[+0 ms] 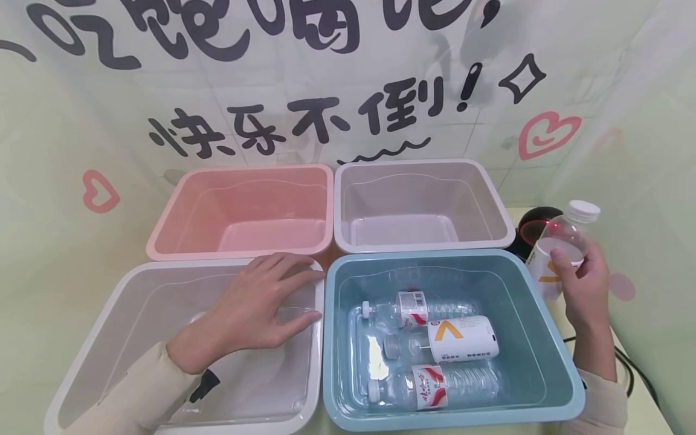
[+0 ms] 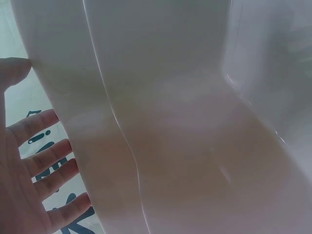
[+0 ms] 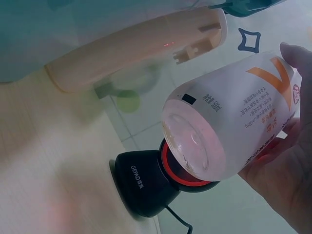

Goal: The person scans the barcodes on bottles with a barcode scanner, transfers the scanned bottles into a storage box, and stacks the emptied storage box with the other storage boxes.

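My right hand (image 1: 589, 293) grips a plastic bottle (image 3: 224, 114) with a white cap and a white label bearing an orange V shape. It is tilted, cap up, to the right of the blue bin (image 1: 451, 417). Its base overlaps the red-ringed head of a black scanner (image 3: 144, 180) in the right wrist view. Above the light grey bin (image 1: 116, 296), my left hand (image 1: 255, 308) holds nothing, its fingers spread and fingertips right at the bin's right rim. Inside the blue bin lie a white-labelled bottle (image 1: 467, 338) and two clear bottles with red-and-white labels, one the near bottle (image 1: 429, 386).
Behind the front bins stand a pink bin (image 1: 272, 226) and a pale mauve bin (image 1: 402, 229), rims close together. Black cables (image 1: 631, 362) run along the table's right side. A printed curtain (image 1: 304, 84) hangs close behind the bins.
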`<action>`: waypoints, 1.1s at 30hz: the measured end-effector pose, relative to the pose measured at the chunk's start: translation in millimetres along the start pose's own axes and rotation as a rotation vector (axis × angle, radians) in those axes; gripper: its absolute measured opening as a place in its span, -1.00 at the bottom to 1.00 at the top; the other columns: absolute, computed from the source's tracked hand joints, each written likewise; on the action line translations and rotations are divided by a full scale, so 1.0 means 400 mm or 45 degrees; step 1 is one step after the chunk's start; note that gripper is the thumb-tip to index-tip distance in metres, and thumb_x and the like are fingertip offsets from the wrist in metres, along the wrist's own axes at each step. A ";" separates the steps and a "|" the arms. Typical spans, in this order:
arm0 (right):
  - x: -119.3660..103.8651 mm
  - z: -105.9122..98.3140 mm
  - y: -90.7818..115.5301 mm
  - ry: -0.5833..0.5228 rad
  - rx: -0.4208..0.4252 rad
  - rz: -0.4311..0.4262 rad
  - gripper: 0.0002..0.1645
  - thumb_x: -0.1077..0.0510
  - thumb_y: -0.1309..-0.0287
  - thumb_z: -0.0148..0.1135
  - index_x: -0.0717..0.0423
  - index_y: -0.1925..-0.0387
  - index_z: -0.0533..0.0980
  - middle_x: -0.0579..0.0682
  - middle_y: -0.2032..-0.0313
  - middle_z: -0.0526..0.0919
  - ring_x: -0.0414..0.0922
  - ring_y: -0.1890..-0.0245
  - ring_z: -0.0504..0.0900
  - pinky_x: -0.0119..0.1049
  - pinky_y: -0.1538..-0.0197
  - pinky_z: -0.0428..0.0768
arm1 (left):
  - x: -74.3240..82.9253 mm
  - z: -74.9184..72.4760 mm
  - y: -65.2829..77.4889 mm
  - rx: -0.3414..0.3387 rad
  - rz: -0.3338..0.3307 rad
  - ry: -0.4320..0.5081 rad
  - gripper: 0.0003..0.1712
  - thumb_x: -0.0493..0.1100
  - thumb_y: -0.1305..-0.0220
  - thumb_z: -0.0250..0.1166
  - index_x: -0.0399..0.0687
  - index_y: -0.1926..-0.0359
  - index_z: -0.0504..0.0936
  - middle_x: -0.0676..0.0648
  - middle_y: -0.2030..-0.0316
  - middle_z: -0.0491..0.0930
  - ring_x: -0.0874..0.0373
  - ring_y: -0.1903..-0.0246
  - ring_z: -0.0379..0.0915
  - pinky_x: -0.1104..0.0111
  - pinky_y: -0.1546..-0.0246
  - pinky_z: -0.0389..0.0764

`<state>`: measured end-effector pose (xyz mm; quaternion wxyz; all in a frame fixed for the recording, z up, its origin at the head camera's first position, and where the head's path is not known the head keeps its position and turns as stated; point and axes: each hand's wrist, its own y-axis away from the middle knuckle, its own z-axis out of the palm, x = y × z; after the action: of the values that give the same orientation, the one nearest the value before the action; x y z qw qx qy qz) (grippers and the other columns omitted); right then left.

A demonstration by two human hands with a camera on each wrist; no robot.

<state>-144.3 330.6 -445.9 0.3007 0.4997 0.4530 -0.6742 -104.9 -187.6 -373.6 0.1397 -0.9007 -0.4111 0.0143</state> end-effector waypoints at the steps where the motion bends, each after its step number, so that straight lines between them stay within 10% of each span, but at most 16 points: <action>1: 0.001 0.000 0.001 0.000 0.002 0.004 -0.53 0.32 -0.25 0.27 0.05 -0.19 0.63 -0.07 -0.04 0.73 -0.18 0.14 0.63 -0.58 0.23 0.62 | 0.000 0.000 0.000 0.002 0.002 0.000 -0.33 0.39 -0.27 0.32 0.24 -0.29 0.67 0.04 -0.33 0.58 -0.01 -0.39 0.44 -0.09 -0.48 0.46; 25: 0.009 -0.012 -0.005 0.164 0.052 0.155 -0.44 0.17 -0.36 0.23 -0.15 -0.34 0.42 -0.13 0.00 0.56 -0.22 0.19 0.56 -0.60 0.30 0.55 | -0.001 0.000 0.001 0.021 0.019 -0.004 -0.35 0.40 -0.29 0.31 0.24 -0.28 0.67 0.05 -0.29 0.59 0.01 -0.35 0.47 -0.04 -0.42 0.51; 33: 0.011 -0.010 -0.006 -0.035 -0.005 0.100 -0.53 0.13 -0.42 0.13 -0.06 -0.32 0.47 -0.08 0.01 0.63 -0.23 0.25 0.62 -0.55 0.33 0.59 | -0.004 0.003 0.000 0.017 0.018 0.000 -0.34 0.39 -0.30 0.30 0.23 -0.28 0.66 0.04 -0.30 0.58 -0.02 -0.36 0.48 -0.06 -0.43 0.49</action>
<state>-146.4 335.3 -449.6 0.3341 0.5073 0.4303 -0.6677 -106.2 -188.3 -374.8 0.1457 -0.9026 -0.4046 0.0179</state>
